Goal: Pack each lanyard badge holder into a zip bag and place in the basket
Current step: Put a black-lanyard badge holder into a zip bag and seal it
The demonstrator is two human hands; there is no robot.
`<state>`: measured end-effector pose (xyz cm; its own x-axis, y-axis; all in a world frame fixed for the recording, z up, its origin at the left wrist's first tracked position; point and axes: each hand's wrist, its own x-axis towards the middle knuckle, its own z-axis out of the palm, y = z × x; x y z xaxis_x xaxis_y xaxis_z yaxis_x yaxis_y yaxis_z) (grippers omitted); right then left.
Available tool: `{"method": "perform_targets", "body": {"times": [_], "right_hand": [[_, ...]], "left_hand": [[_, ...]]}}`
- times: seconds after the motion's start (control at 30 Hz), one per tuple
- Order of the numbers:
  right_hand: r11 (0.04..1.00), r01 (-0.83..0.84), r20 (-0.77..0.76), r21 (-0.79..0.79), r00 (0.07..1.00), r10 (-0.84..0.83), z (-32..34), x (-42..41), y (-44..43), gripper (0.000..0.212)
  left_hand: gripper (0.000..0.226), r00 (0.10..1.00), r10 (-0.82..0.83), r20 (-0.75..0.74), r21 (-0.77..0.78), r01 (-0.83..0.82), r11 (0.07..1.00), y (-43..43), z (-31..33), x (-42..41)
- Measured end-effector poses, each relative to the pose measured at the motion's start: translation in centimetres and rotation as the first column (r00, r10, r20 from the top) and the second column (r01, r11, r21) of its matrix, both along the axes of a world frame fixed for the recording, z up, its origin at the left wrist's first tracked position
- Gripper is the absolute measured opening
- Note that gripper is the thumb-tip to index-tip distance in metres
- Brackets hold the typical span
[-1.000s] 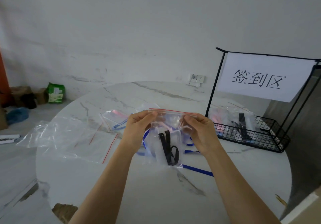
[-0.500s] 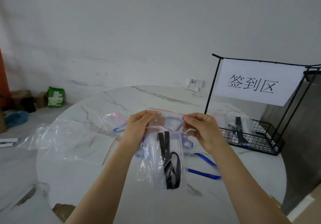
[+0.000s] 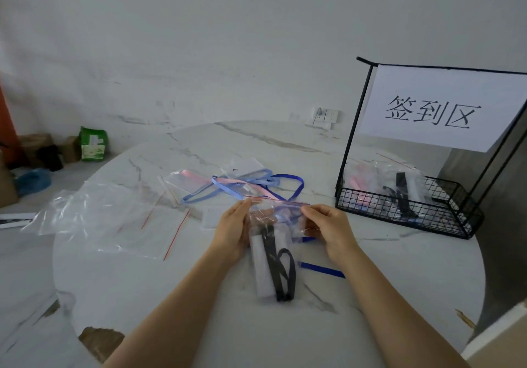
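At 3 o'clock the sign [image 3: 433, 108] and the basket [image 3: 399, 210] frame are cut off by the right picture edge, and the packed bags [image 3: 382, 182] inside the basket overlap behind the wire mesh, so their number cannot be determined. Whether the red seal of the zip bag [image 3: 275, 220] is pressed closed cannot be resolved; the fingers [image 3: 243, 209] of the left hand [image 3: 232, 233] lie partly behind its plastic. The floor items [image 3: 45, 153] at 9 o'clock are blurred.

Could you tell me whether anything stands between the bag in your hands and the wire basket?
Nothing visible does: only bare table lies between the zip bag and the low front wall of the basket, though packed bags lie inside.
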<state>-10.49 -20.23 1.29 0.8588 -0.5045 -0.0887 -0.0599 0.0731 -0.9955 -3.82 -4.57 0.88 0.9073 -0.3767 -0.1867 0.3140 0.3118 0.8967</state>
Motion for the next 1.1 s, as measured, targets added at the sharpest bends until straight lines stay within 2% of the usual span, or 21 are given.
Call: {"method": "perform_targets", "body": {"times": [0.1, 0.2, 0.47, 0.97, 1.1], "right_hand": [[0.996, 0.037, 0.016, 0.083, 0.999, -0.039, 0.1, 0.1, 0.1, 0.009], [0.995, 0.048, 0.023, 0.086, 0.998, -0.051, -0.1, 0.2, 0.3, 0.009], [0.987, 0.051, 0.039, 0.151, 0.998, -0.058, 0.0, 0.0, 0.5, 0.010], [0.993, 0.089, 0.069, 0.071, 0.993, -0.094, 0.2, -0.4, 0.6, 0.019], [0.987, 0.070, 0.079, 0.144, 0.993, -0.082, 0.5, -0.5, 0.6, 0.021]], "left_hand": [[0.026, 0.998, 0.059, 0.036, 0.068, -0.061, 0.996, -0.5, 0.0, -0.2], [0.026, 0.985, 0.153, 0.081, 0.148, -0.164, 0.975, -0.9, -0.1, -0.4], [0.027, 0.987, 0.145, 0.067, 0.066, -0.149, 0.987, -0.8, 0.0, -0.8], [0.027, 0.990, 0.130, 0.062, 0.048, -0.133, 0.990, -0.9, 0.3, -1.5], [0.027, 0.988, 0.140, 0.061, 0.042, -0.142, 0.989, -1.0, 0.4, -1.6]]}}
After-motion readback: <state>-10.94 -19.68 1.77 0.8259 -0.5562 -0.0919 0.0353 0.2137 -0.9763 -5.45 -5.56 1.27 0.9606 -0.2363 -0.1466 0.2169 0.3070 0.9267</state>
